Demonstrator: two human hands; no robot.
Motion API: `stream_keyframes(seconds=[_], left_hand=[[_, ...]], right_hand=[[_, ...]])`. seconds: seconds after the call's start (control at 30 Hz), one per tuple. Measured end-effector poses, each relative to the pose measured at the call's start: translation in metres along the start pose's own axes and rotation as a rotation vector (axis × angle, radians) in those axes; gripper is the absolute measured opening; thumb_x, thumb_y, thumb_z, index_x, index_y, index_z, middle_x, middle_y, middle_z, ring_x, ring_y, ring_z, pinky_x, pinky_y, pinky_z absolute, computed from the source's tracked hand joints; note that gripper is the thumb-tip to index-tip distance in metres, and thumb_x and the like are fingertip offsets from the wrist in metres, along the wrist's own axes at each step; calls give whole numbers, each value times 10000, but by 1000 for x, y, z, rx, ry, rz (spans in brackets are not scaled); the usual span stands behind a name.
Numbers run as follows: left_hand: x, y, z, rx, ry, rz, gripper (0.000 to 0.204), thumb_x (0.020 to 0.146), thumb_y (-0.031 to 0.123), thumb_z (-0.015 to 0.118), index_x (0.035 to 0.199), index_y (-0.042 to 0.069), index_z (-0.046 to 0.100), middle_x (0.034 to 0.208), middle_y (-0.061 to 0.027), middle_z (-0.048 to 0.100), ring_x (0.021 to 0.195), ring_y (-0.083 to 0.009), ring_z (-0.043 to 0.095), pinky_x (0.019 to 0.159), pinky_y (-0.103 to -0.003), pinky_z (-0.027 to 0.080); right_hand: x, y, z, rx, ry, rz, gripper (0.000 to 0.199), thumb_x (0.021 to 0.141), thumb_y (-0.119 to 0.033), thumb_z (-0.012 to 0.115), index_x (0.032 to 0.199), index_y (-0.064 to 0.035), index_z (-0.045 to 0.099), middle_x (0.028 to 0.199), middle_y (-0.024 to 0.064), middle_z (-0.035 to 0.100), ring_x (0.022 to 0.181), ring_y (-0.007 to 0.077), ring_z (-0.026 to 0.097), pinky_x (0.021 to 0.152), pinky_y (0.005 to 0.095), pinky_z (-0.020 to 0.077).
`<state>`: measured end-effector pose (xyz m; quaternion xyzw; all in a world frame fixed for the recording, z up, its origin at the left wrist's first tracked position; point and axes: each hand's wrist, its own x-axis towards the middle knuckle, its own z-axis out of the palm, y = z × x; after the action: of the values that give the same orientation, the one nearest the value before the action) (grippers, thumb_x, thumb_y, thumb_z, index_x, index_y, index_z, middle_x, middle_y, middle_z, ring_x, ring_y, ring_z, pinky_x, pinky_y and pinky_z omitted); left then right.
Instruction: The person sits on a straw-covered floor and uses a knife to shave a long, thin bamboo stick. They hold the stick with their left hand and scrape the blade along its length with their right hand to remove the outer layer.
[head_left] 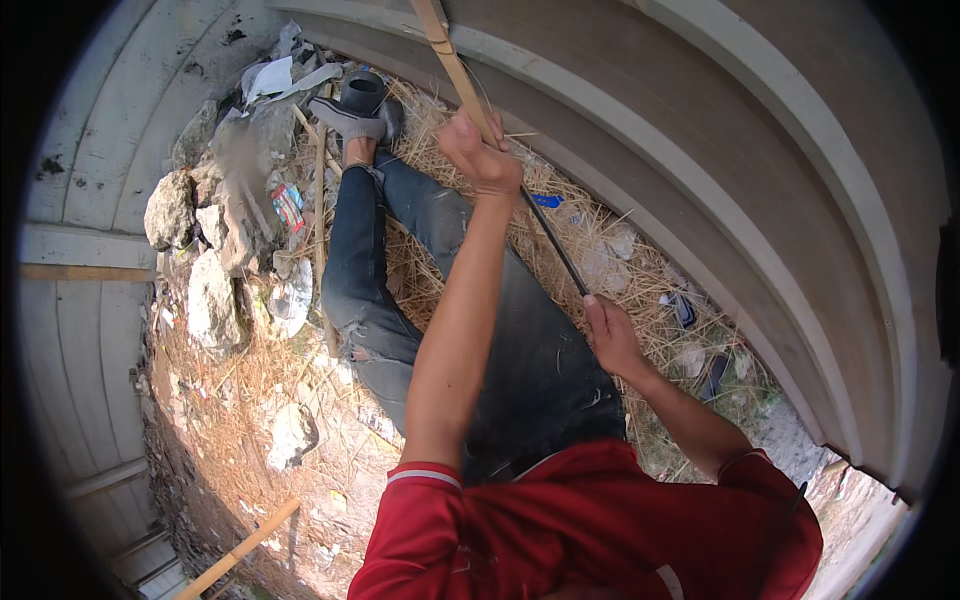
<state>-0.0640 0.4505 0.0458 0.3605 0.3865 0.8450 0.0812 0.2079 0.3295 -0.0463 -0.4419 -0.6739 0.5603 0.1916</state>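
Observation:
My left hand (485,158) is closed round a long, pale wooden strip (455,72) that rises past the top edge of the view. A thin sliver curls off the strip's side. From just below that fist a thin dark rod (552,236) slants down to my right hand (612,335), whose fingers are wrapped round its lower end. Whether rod and strip touch inside my left fist is hidden. Both arms reach over my stretched-out legs (500,350), in dark trousers.
A ribbed metal wall (700,130) curves along the right. Pale panels (80,350) stand at the left. Straw-like shavings (420,270) and litter cover the ground around my legs. Rocks (212,300) are piled on the left, and another wooden strip (240,548) lies at lower left.

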Motion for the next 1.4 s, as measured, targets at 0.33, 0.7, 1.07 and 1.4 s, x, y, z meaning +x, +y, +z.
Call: stream_keyframes(seconds=[0.33,0.7,1.07,1.4], left_hand=[[10,-3,-36,-204,-127,-239,702,974,740,373,646,119,373,576,12,304,506,-108,259,510,-258,233],[6,-6,-31,-269,-121,-246,653,977,675,462,647,119,375,598,14,325,513,-105,278,502,-257,238],[16,18,-54,-237,-181,-321,426,866,147,652,601,116,320,577,39,280,476,-71,241,467,-262,214],[3,22,-51,-197,-151,-337,352,758,37,607,579,72,307,574,24,308,526,-77,270,489,-289,211]], right_hand=[[11,-75,-35,441,50,292,522,1068,-558,445,946,-55,514,654,10,476,463,93,432,422,283,392],[-3,-8,-10,14,-193,551,572,1078,-520,441,892,3,582,634,56,518,495,146,515,441,338,447],[5,-100,-25,357,59,-13,452,1109,-440,424,897,-58,538,632,7,488,491,92,464,457,269,392],[17,-35,-18,-50,-151,463,599,1079,-504,458,834,24,598,634,81,545,527,194,547,530,394,456]])
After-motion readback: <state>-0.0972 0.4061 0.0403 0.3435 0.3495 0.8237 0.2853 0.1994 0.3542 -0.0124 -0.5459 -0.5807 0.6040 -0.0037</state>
